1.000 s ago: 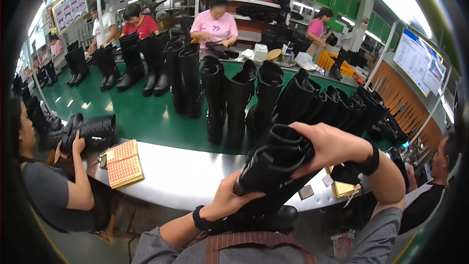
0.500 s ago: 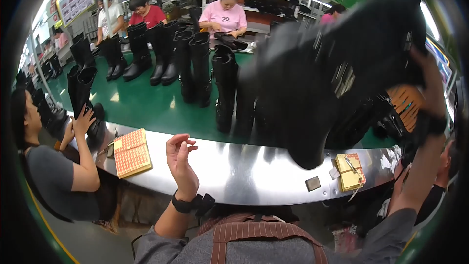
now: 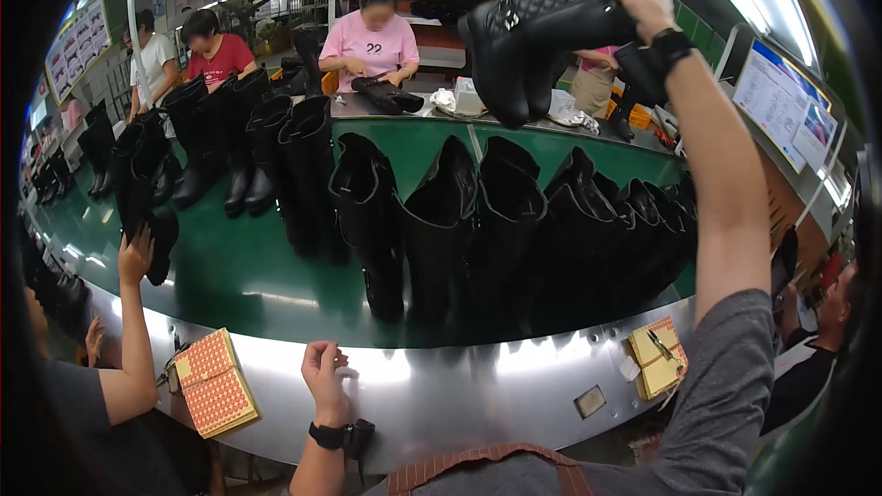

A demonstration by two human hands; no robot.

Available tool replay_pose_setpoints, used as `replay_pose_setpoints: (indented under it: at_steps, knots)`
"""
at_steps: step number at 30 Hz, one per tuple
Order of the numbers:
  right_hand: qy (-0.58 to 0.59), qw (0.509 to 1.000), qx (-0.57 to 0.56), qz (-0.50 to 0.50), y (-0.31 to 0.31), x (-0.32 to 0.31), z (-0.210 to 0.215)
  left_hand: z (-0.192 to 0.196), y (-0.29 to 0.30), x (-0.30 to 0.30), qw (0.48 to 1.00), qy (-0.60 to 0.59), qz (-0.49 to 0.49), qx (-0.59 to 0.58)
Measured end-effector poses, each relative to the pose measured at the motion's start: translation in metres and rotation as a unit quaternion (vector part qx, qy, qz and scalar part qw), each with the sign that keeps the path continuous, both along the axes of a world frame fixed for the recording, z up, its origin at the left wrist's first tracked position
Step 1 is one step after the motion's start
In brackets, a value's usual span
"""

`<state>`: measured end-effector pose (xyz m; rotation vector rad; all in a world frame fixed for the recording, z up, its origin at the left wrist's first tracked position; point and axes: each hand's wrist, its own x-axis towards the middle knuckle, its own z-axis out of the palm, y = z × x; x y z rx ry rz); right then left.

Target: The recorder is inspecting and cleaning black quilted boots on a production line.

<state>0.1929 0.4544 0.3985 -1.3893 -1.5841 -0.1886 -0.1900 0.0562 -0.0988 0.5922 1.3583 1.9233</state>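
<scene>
Up at the right, my right hand (image 3: 647, 11) is closed round the shafts of a pair of black boots (image 3: 556, 29). The boots lie nearly sideways in the air, toes to the left, above the far side of the green table. Quilting and a small buckle show on them. Low over the metal edge, my left hand (image 3: 323, 373) has its fingers curled in, and nothing shows in them. A row of tall black boots (image 3: 441, 211) stands upright on the green surface beyond it, open tops facing up.
The green table (image 3: 248, 303) has a metal rim (image 3: 441, 369). A patterned box-like pad (image 3: 218, 381) lies at left, a yellow pad (image 3: 658, 358) with small snips (image 3: 661, 345) at right. A co-worker's hand (image 3: 136, 255) touches a boot at left. Others work across the table.
My right hand has lifted the boots up and away, toward the far side. The standing row behind them now shows. My left hand has lowered slightly and its fingers have curled in.
</scene>
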Motion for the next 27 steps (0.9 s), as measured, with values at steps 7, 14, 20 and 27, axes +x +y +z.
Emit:
replay_pose_setpoints:
  at_steps: [7,14,20,27]
  knots:
    - [-0.112,0.974,-0.159,-0.113,0.126,-0.097,-0.208,-0.023,0.001,-0.011,0.997,-0.02,-0.003,-0.073]
    - [-0.167,0.976,-0.063,-0.125,0.198,-0.082,-0.293,-0.018,0.002,-0.009,0.991,0.032,-0.032,-0.128]
    - [-0.357,0.918,-0.161,0.059,0.227,-0.048,-0.292,-0.019,0.003,-0.006,0.984,0.069,-0.034,-0.159]
    - [-0.4,0.904,-0.089,0.125,0.17,-0.034,-0.208,-0.029,0.006,-0.009,0.982,0.098,-0.056,-0.154]
